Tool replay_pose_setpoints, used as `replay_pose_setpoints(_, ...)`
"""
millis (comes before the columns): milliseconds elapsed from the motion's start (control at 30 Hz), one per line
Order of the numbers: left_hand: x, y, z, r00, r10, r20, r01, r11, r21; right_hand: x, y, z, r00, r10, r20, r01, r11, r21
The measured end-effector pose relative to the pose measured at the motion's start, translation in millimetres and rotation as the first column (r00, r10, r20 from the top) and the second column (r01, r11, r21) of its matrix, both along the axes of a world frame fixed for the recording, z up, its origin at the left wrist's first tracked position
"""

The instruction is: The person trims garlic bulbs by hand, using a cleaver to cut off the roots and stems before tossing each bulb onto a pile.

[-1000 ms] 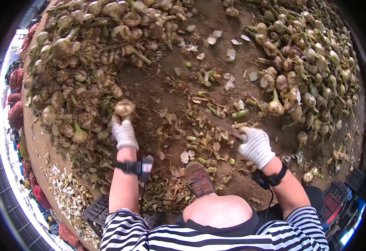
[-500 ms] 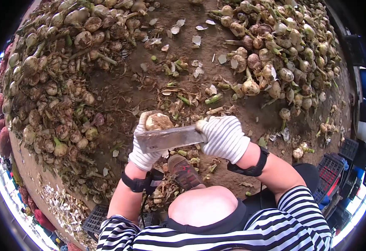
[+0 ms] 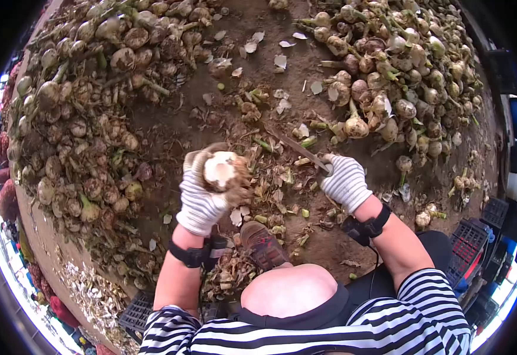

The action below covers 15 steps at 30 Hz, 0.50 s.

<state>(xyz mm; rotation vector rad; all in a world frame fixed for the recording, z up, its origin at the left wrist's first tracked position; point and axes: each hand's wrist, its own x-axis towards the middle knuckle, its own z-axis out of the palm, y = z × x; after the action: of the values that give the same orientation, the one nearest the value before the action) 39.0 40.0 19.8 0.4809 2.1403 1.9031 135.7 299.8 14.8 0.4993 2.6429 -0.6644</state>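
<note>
My left hand point(image 3: 198, 201), in a white striped knit glove, is closed round a garlic bulb point(image 3: 219, 170). A pale, flat cut face on the bulb is turned up toward me, with brown, blurred roots or skin at its right side. My right hand point(image 3: 347, 184), gloved the same way, grips a knife point(image 3: 297, 145) by its handle. Its blade points up and to the left, seen nearly edge-on, and stands apart from the bulb. Beneath the hands, cut stems and papery skins point(image 3: 276, 189) litter the dirt ground.
A large heap of garlic point(image 3: 87, 130) with stems lies at left, and another heap point(image 3: 388, 71) at upper right. My shoe point(image 3: 263, 244) is below the hands. Black plastic crates point(image 3: 468, 242) stand at right, and a further crate point(image 3: 135, 310) at lower left.
My right hand has moved the knife away from the bulb to the right, its blade now turned edge-on. The left hand has turned the bulb, bringing a pale cut face into sight.
</note>
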Motion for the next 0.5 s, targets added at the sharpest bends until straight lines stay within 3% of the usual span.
replay_pose_setpoints(33,-5,-10,-7,1.000,-0.010,0.018,0.011,0.999,-0.039,0,-2,1,0.999,-0.031,-0.034,0.027,0.991,-0.128)
replay_pose_setpoints(67,-9,-17,-12,0.793,-0.107,0.600,-0.123,0.936,0.330,-1,-5,3,0.996,-0.064,-0.065,0.046,0.966,-0.254)
replay_pose_setpoints(100,-2,-20,-17,0.905,-0.069,0.420,-0.073,0.947,0.314,-2,-8,9,0.998,0.006,-0.058,-0.022,0.962,-0.273)
replay_pose_setpoints(167,6,-17,-5,0.681,-0.166,0.713,-0.135,0.929,0.345,-10,-16,22,0.966,0.117,0.231,-0.051,0.961,-0.272)
replay_pose_setpoints(200,10,-24,-26,0.629,-0.268,0.730,-0.146,0.881,0.449,-10,-19,22,0.971,0.148,0.188,-0.092,0.957,-0.275)
replay_pose_setpoints(233,18,-15,-5,0.544,-0.398,0.739,-0.111,0.838,0.533,-9,-20,23,0.970,0.145,0.195,-0.088,0.958,-0.275)
replay_pose_setpoints(333,21,5,19,0.412,-0.423,0.807,-0.075,0.867,0.493,-15,-21,29,0.950,0.252,0.184,-0.207,0.951,-0.231)
replay_pose_setpoints(467,19,11,17,0.386,-0.307,0.870,-0.048,0.935,0.352,-18,-21,31,0.945,0.284,0.161,-0.246,0.943,-0.222)
replay_pose_setpoints(500,22,17,15,0.510,-0.216,0.833,0.050,0.974,0.222,-20,-23,33,0.941,0.287,0.177,-0.245,0.943,-0.225)
